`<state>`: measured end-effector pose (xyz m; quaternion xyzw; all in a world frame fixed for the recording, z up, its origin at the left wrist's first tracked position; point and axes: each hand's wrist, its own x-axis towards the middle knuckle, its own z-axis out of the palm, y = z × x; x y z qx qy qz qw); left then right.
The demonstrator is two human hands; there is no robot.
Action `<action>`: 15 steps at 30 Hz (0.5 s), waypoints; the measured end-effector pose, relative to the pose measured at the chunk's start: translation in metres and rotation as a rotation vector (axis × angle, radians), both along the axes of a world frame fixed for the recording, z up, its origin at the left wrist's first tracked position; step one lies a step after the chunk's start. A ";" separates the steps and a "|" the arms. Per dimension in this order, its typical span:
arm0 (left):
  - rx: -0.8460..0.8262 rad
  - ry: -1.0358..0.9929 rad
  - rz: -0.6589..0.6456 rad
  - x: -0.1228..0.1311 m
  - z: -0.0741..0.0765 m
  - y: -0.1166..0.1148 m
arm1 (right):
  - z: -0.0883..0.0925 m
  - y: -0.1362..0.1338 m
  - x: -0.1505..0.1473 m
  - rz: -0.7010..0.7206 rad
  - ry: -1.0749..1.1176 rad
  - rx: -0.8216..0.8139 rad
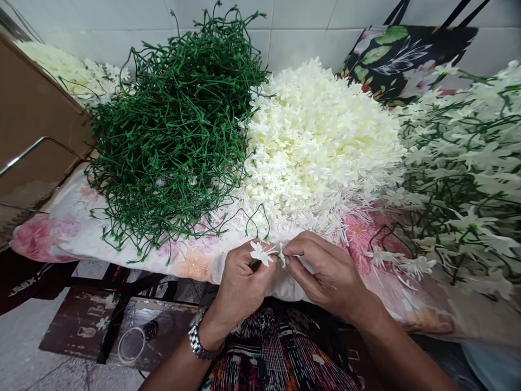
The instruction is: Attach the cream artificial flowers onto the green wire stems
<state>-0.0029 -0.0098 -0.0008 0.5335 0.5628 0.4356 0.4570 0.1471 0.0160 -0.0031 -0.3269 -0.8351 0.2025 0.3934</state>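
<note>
My left hand [246, 279] is closed on a green artificial flower stem [255, 263], its tips showing at the fingers. A white artificial flower [262, 253] sits on one tip, just above my left thumb. Close beside it, my right hand [328, 271] pinches a small white flower [283, 254] against another green tip. Beyond my hands lies a large heap of loose white blossoms [313, 141]. To its left rises a tangled pile of green plastic stems [175, 136]. Thin white stamens [331, 214] lie scattered along the front of the blossom heap.
Finished-looking flower sprays [468, 174] are piled at the right. A cardboard box [40, 108] stands at the left edge. A black floral bag [407, 60] leans by the tiled wall. Below the flowered cloth [195, 263], a clear round container [131, 345] rests on a brown surface.
</note>
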 end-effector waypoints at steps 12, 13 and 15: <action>0.077 0.100 -0.033 -0.001 -0.002 0.001 | -0.009 0.000 -0.007 0.000 0.046 -0.075; 0.080 0.102 -0.026 0.000 -0.002 0.000 | -0.009 -0.001 -0.007 -0.002 0.049 -0.079; 0.096 0.100 -0.018 0.000 -0.001 0.000 | -0.010 -0.001 -0.009 -0.006 0.057 -0.083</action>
